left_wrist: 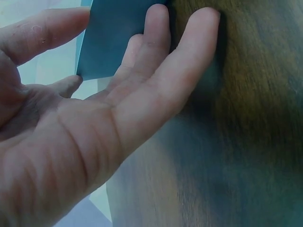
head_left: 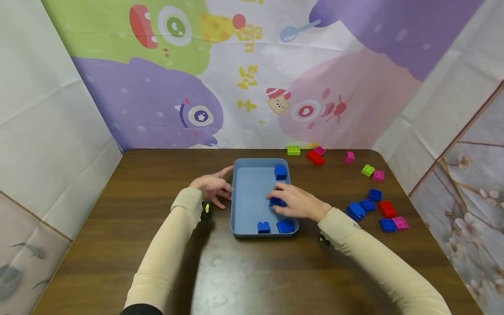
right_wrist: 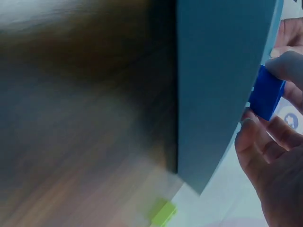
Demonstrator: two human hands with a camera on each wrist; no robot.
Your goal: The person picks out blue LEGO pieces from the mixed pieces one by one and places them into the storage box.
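A grey-blue tray point(head_left: 250, 192) lies on the table in the head view. My right hand point(head_left: 295, 201) reaches over its right side, thumb and fingers pinching a blue building block point(right_wrist: 267, 93). In the head view that block is partly hidden under the fingers. My left hand point(head_left: 212, 188) is beside the tray's left wall, fingers spread and loosely bent, fingertips at the wall. Other blue blocks sit in the tray: one at the far right corner point(head_left: 280, 172), a small one point(head_left: 264, 227) and a tilted-looking one point(head_left: 285, 226) along the near edge.
Right of the tray lie several blue blocks point(head_left: 356, 211), a red block point(head_left: 387, 209) and a pink block point(head_left: 400, 223). Farther back are a green block point(head_left: 293, 150), another red block point(head_left: 315, 158) and more pink ones. A cartoon-printed cloth point(head_left: 244, 122) hangs behind the table.
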